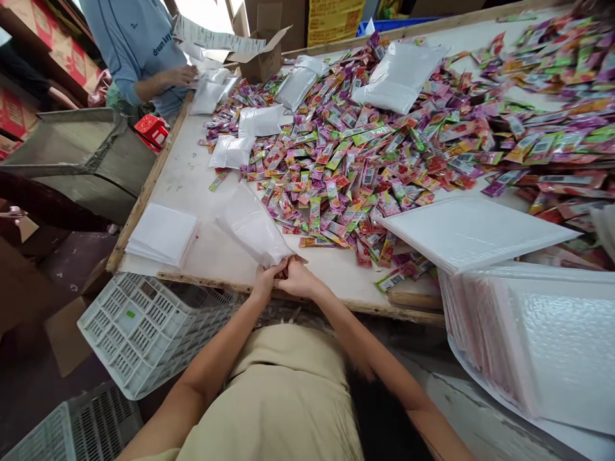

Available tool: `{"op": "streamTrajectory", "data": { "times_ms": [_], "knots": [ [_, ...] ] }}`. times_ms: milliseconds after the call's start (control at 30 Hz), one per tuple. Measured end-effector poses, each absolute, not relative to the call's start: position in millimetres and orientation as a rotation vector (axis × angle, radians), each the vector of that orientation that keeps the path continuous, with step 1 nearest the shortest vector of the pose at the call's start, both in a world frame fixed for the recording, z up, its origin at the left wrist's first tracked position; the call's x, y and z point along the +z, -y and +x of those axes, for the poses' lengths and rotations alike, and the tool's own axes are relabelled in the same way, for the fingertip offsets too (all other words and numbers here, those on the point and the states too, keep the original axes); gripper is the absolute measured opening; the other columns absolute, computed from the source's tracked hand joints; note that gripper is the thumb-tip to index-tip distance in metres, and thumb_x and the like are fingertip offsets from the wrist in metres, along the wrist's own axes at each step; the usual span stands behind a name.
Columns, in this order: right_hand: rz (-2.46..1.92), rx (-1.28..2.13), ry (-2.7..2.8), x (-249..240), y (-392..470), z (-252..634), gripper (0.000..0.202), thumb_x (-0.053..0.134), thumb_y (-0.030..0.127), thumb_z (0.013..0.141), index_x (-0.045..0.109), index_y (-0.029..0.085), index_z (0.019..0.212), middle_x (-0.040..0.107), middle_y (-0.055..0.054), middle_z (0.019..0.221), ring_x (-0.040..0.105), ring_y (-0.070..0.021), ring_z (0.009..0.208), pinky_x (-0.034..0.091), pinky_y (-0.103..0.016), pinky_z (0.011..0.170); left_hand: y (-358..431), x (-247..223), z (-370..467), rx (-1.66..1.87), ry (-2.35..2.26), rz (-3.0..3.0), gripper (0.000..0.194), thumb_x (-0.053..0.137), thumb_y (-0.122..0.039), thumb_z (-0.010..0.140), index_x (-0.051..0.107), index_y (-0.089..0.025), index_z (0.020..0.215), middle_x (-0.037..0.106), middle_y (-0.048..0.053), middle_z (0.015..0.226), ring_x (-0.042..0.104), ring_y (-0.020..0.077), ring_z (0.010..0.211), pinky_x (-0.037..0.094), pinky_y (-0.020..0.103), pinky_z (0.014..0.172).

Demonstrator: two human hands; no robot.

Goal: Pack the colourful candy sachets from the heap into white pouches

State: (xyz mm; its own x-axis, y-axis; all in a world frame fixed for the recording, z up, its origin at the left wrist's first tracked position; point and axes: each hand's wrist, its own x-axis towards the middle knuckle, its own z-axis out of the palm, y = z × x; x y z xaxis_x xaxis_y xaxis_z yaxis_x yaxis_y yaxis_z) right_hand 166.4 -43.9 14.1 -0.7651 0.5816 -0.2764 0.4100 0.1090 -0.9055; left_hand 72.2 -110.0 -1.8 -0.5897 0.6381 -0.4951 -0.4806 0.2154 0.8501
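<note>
A white padded mailer lies slanted on the table near the front edge, its open end toward me. My left hand is closed on the left side of that end. My right hand is closed at its right side, fingers curled over the rim. Something small and reddish shows between the hands, probably stick packets, partly hidden by my fingers. Just beyond, a wide heap of colourful stick packets covers much of the table. A few flat white mailers lie to the left of my hands.
Filled white mailers rest on the heap. Stacked mailers stand at right, beside a flat pile. A white plastic crate sits below the table at left. A person in a blue top handles packages near a cardboard box.
</note>
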Motion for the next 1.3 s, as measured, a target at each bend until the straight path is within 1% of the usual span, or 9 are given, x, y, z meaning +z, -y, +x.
{"op": "streamTrajectory", "data": {
  "times_ms": [200,333,600,733,867,1000,1100,1200,1300],
  "knots": [
    [-0.917,1.63,2.128,10.8,54.4,179.3,0.067,0.059,0.041,0.08,0.035,0.014,0.136,0.048,-0.019,0.133,0.047,-0.0288,0.124,0.041,-0.044,0.103,104.0,-4.5,59.4,1.498,-1.506,0.025,0.046,0.081,-0.032,0.052,0.068,-0.012,0.092,0.073,0.006,0.084,0.07,0.0234,0.082,0.056,0.034,0.076],
    [-0.893,1.523,2.255,7.3,58.7,176.5,0.056,0.052,0.043,0.086,0.039,0.014,0.133,0.049,-0.02,0.133,0.045,-0.0304,0.126,0.039,-0.045,0.104,103.4,-6.1,59.5,1.509,-1.577,0.125,0.045,0.082,-0.027,0.048,0.067,-0.015,0.089,0.072,0.004,0.084,0.068,0.0214,0.083,0.055,0.031,0.077],
    [-1.085,1.663,2.108,2.6,48.5,170.5,0.052,0.042,0.053,0.089,0.044,0.018,0.128,0.062,-0.013,0.112,0.061,-0.0275,0.099,0.047,-0.039,0.087,100.1,-2.5,57.0,1.418,-1.699,0.033,0.051,0.081,-0.045,0.058,0.064,-0.016,0.096,0.072,0.006,0.088,0.068,0.0201,0.074,0.056,0.03,0.061],
    [-1.018,1.806,1.861,-4.4,43.7,172.6,0.06,0.059,0.055,0.079,0.046,0.02,0.126,0.061,-0.01,0.117,0.058,-0.0247,0.107,0.046,-0.037,0.093,112.2,11.8,54.1,1.245,-1.568,0.069,0.057,0.08,-0.056,0.062,0.063,-0.017,0.101,0.07,0.005,0.08,0.066,0.0173,0.066,0.056,0.029,0.059],
    [-0.873,1.866,1.774,-9.8,37.6,177.9,0.083,0.079,0.041,0.059,0.044,0.02,0.131,0.057,-0.009,0.128,0.055,-0.0233,0.115,0.044,-0.037,0.1,129.9,25.1,55.7,1.29,-1.412,0.215,0.063,0.081,-0.055,0.062,0.064,-0.019,0.11,0.072,0.006,0.098,0.068,0.0165,0.082,0.057,0.026,0.072],
    [-1.074,1.878,1.695,-12.4,39.6,178.9,0.062,0.076,0.037,0.059,0.056,0.02,0.115,0.065,-0.005,0.107,0.06,-0.0231,0.102,0.048,-0.041,0.096,140.0,25.0,57.5,1.294,-1.474,0.253,0.058,0.083,-0.053,0.059,0.067,-0.017,0.102,0.074,0.007,0.096,0.07,0.0199,0.087,0.057,0.029,0.078],
    [-1.018,2.129,1.318,-10.1,43.3,178.7,0.053,0.076,0.034,0.056,0.059,0.02,0.105,0.066,-0.006,0.11,0.062,-0.0229,0.103,0.05,-0.04,0.094,143.1,20.0,56.4,1.267,-1.518,0.159,0.059,0.082,-0.058,0.055,0.068,-0.015,0.093,0.074,0.007,0.082,0.072,0.0252,0.084,0.059,0.035,0.074],
    [-0.944,2.349,0.999,-5.9,48.2,177.3,0.059,0.079,0.037,0.054,0.058,0.022,0.107,0.067,-0.006,0.112,0.064,-0.023,0.102,0.053,-0.038,0.09,143.6,14.9,56.4,1.246,-1.57,0.182,0.053,0.081,-0.054,0.058,0.068,-0.015,0.091,0.072,0.006,0.073,0.072,0.0267,0.081,0.059,0.036,0.071],
    [-0.922,2.317,0.985,-6.9,54.2,171.4,0.071,0.082,0.035,0.05,0.054,0.022,0.113,0.066,-0.007,0.116,0.062,-0.0237,0.106,0.051,-0.04,0.095,143.5,9.4,60.1,1.271,-1.63,0.246,0.047,0.081,-0.048,0.059,0.064,-0.016,0.089,0.07,0.002,0.066,0.072,0.0241,0.071,0.058,0.034,0.065]
  ]
}}
